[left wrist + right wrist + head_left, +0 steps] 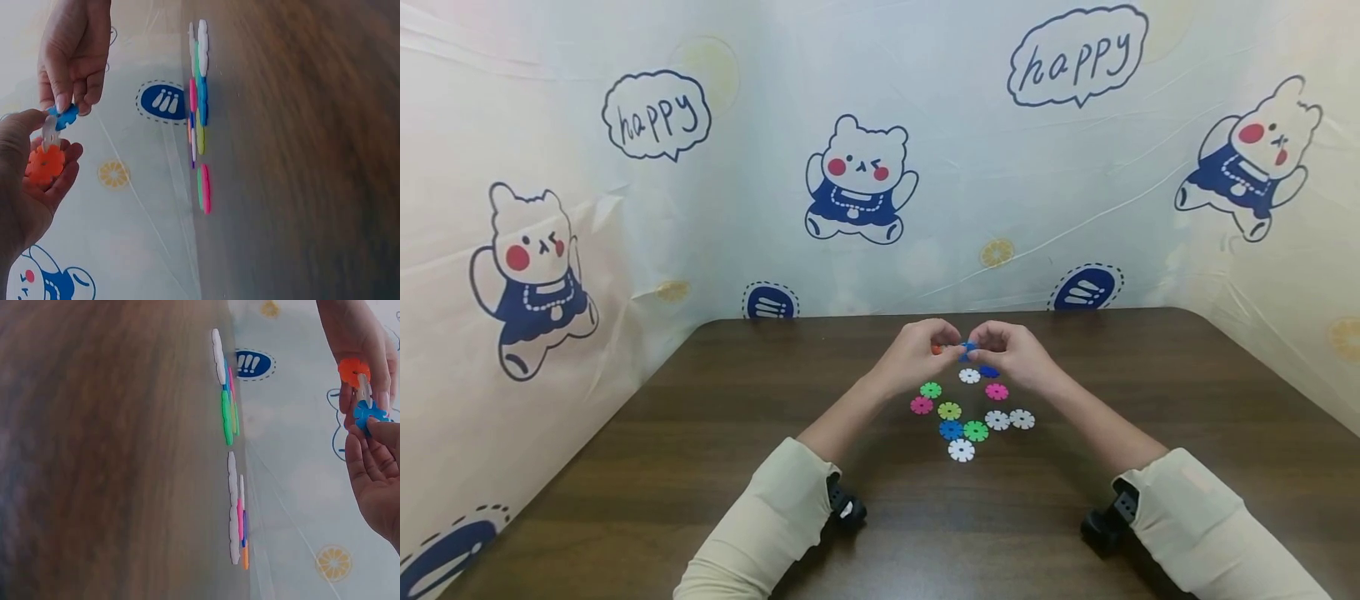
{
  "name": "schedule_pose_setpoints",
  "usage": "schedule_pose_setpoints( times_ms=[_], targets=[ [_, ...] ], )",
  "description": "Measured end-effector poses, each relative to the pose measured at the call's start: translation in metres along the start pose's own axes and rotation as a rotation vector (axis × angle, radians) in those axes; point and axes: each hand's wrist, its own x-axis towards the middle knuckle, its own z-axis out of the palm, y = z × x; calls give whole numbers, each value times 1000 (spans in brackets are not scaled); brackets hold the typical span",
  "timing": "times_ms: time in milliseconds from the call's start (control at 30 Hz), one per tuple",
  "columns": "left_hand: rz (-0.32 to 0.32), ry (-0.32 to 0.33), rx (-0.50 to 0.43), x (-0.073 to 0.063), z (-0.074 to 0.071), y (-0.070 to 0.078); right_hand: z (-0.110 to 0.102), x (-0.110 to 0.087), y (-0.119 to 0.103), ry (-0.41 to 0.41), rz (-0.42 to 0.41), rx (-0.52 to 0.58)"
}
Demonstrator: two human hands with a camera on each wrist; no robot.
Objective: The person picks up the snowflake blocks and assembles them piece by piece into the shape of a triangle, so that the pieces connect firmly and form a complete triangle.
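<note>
Above the far part of the table, my left hand [912, 354] and right hand [1011, 354] meet at a small chain of notched plastic snowflake discs. An orange snowflake disc [45, 164] lies against the left fingers, with a pale white snowflake disc [50, 132] slotted into it, edge-on. The left thumb and fingers pinch this pair at the white disc. With thumb and fingertips, my right hand grips a blue snowflake disc [370, 415] that meets the white disc's other edge. Fingers partly hide the joint, so how deep the slots sit is unclear.
Loose snowflake discs lie flat on the brown table [700, 467] below the hands. Among them are a dark blue disc [988, 372], a pink disc [997, 392], a yellow-green disc [949, 411] and a white disc [961, 451]. A patterned curtain [737, 208] surrounds the table's far side.
</note>
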Motion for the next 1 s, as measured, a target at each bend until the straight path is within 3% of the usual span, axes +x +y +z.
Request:
schedule_pose_setpoints(
  times_ms=[367,533,667,1000],
  targets=[
    [49,32,-7,0,2,3,1,1,-1,-17,1,29],
    [17,45,0,-2,-2,1,-5,4,7,-51,34,7],
    [-23,72,13,-3,-10,-2,-9,6,16,-140,79,-66],
    [-43,148,6,-11,-29,-15,-13,4,27,-435,196,-291]
  ],
)
